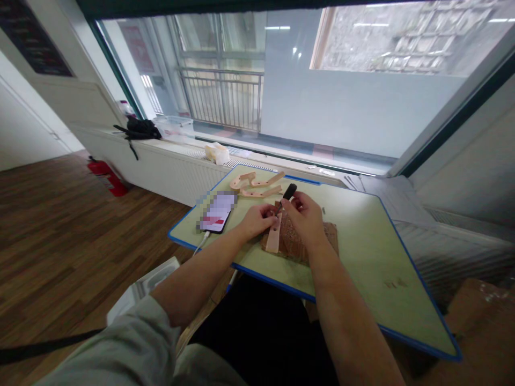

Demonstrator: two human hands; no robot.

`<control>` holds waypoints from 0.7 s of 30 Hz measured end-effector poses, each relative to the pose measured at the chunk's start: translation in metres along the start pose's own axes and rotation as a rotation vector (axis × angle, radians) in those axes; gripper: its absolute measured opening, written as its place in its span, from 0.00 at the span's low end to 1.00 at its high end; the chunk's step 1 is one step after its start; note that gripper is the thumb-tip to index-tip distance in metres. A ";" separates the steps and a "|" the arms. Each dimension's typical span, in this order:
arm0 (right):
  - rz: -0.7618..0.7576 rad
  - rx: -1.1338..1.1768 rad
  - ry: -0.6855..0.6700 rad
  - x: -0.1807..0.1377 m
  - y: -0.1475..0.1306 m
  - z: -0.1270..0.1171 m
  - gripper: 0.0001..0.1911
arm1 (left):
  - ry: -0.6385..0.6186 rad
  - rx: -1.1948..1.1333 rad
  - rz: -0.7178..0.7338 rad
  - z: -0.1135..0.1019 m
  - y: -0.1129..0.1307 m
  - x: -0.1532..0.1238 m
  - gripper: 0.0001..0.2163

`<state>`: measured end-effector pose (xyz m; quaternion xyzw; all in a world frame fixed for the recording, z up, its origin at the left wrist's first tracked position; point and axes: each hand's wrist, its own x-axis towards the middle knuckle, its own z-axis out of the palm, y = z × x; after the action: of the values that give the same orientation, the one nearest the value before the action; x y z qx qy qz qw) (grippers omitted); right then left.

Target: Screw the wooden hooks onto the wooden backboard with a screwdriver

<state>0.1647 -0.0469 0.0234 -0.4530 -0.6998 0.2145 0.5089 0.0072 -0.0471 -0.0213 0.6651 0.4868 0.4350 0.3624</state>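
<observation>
My right hand (308, 217) is closed around a tool with a black handle (289, 191); its thin shaft points down and left. Under the tool lies a pale, flat strip with holes (273, 238), which looks like wood. The fingers of my left hand (257, 221) are pinched at the strip's far end, close to the tool's tip. The strip rests along the left side of a worn brown board (293, 244). My right hand partly covers the board, and the exact tip contact is too small to tell. Several curved pale pieces with holes (257, 187) lie beyond my left hand.
A phone (219, 212) with a white cable (201, 242) lies left on the pale green, blue-edged table (370, 257). Behind stand a radiator and windowsill with a crumpled white-yellow packet (217, 154), a clear box (175, 128) and a black bag (140, 129). A fire extinguisher (108, 176) stands on the floor.
</observation>
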 end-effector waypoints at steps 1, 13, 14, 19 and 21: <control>-0.016 -0.010 0.019 0.000 0.001 0.000 0.12 | 0.016 -0.012 -0.004 0.000 0.000 0.000 0.10; -0.073 0.069 -0.050 -0.002 0.003 0.004 0.16 | 0.050 0.035 -0.010 0.000 -0.001 -0.001 0.09; -0.079 0.062 -0.049 -0.002 0.003 0.004 0.16 | 0.044 0.028 -0.014 0.000 0.000 -0.001 0.09; -0.100 0.054 -0.036 -0.001 0.004 0.003 0.16 | 0.012 -0.019 -0.017 0.000 0.000 -0.002 0.10; -0.101 0.061 -0.024 -0.001 0.004 0.002 0.16 | -0.006 -0.061 -0.023 0.000 -0.003 -0.001 0.10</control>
<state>0.1643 -0.0455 0.0190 -0.3989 -0.7209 0.2150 0.5244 0.0063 -0.0473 -0.0245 0.6494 0.4799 0.4435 0.3890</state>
